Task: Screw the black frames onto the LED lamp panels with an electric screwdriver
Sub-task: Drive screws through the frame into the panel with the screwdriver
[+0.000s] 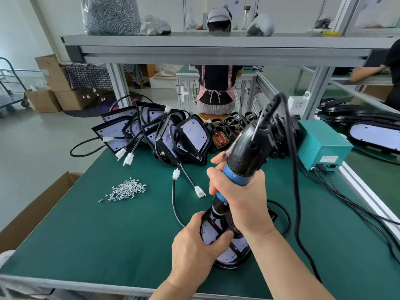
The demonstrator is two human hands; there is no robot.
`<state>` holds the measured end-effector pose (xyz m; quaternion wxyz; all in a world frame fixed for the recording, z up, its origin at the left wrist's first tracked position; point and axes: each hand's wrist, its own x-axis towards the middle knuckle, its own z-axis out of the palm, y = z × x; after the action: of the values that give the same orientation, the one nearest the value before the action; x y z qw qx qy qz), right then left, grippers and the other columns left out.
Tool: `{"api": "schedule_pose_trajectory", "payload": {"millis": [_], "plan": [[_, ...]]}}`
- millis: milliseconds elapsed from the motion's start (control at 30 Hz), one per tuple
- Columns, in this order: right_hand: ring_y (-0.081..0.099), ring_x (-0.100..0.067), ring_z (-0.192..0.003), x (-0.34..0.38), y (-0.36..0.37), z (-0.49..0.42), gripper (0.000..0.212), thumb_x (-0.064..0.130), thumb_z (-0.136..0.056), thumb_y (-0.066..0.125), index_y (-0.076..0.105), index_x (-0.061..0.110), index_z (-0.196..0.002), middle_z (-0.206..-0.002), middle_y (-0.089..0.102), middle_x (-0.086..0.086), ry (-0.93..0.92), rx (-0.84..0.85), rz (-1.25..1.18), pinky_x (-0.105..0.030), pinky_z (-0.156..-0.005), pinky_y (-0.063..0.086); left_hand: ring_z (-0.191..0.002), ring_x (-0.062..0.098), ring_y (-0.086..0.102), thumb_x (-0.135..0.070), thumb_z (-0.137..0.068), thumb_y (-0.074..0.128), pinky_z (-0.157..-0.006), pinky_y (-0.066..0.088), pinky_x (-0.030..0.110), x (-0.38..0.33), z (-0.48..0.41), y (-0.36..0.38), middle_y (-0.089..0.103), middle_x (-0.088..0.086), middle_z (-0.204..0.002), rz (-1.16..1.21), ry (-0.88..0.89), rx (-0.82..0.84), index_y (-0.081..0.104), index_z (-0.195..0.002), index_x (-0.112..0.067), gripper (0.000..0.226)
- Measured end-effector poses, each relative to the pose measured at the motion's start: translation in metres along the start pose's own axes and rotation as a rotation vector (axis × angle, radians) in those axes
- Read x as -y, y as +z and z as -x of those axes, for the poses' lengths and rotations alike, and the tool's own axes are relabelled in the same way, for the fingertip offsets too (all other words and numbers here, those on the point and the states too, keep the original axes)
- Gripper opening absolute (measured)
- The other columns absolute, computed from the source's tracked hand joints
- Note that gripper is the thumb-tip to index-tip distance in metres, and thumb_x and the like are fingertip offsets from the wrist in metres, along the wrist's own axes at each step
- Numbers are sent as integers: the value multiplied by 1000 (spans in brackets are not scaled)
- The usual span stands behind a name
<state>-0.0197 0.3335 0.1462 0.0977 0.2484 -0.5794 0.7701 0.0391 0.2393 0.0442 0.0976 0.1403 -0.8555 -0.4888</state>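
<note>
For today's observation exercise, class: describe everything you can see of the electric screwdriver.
The electric screwdriver has a glossy black plastic-looking body, a blue collar lower down and a dark nose. A black cable leaves its top end. It stands tilted, top leaning right and away, nose down at the lamp panel. The right hand grips its blue section.

Factory assembly floor: green-matted desk [104, 226], heaped LED lamp panels [193, 135], loose screws [126, 189], aproned worker [216, 85] at the next station.

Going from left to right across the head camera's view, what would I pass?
Cardboard box → pile of screws → left hand on the lamp panel → right hand gripping the screwdriver → teal power box.
</note>
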Motion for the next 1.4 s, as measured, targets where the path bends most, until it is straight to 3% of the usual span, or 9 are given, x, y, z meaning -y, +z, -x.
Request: {"api": "schedule_pose_trajectory", "payload": {"millis": [100,267,433,800,1000,1133,1233,1300,1400], "plan": [[59,8,-70,2,-1,-3,17,21,-77,70,60,16,-64,-55,60,7,-17,29,16,-12,-70,51,-87,3,65,-77,-55,60,-81,54,32,0,0,0,71,-21,-86,-3,-5,7,60,-108,-40,64],[53,-21,-55,19,-15,-13,7,21,-75,74,69,24,-79,-57,59,-1,-19,-71,-108,-27,-61,47,-86,2,65,-77,-56,60,-81,54,32,-1,0,-1,70,-24,-85,-16,-13,11,58,-104,-44,59],[55,-16,-55,37,-60,-33,10,14,-83,74,69,24,-84,-64,58,-1,17,-224,-189,-28,-59,49,-84,-3,65,-80,-55,58,-81,53,27,-1,-1,-2,69,-27,-84,-40,-15,9,56,-99,-47,56],[58,-20,-50,-3,-200,-60,30,18,-83,82,58,7,-96,-79,54,-11,760,-541,-28,-29,-45,54,-81,-6,63,-85,-52,56,-73,49,20,-1,-2,0,65,-36,-83,-26,-39,-28,57,-98,-46,60],[59,-26,-72,-51,-219,-48,46,15,-87,80,44,7,-115,-108,52,-19,875,-524,332,-33,-45,56,-80,-9,62,-76,-62,67,-70,48,19,-3,-3,1,69,-26,-82,-2,-83,-65,58,-100,-41,52],[65,-36,-98,-67,-220,-51,65,21,-88,80,38,3,-134,-130,53,-21,840,-480,575,-52,-92,54,-79,-16,58,-69,-70,71,-59,40,11,-6,-4,2,66,-31,-78,-1,-100,-88,53,-90,-42,38],[57,-39,-116,-71,-216,-55,67,28,-86,81,42,1,-134,-138,49,-23,808,-398,939,-45,-90,49,-81,-11,60,-62,-77,73,-60,44,8,-5,-8,1,67,-27,-81,17,-80,-106,55,-89,-38,32],[58,-39,-109,-74,-214,-56,54,32,-87,78,48,1,-119,-128,52,-24,799,-373,1059,-46,-90,52,-81,4,64,-61,-83,67,-68,50,16,-3,-12,-1,67,-12,-83,-2,-51,-93,59,-88,-33,29],[50,-39,-123,-75,-214,-55,60,44,-98,61,47,-1,-135,-136,47,-23,843,-309,1304,-41,-101,46,-79,17,60,-63,-92,51,-74,55,38,-2,-18,-8,57,-4,-87,-136,-25,-54,58,-79,-27,39]]}}
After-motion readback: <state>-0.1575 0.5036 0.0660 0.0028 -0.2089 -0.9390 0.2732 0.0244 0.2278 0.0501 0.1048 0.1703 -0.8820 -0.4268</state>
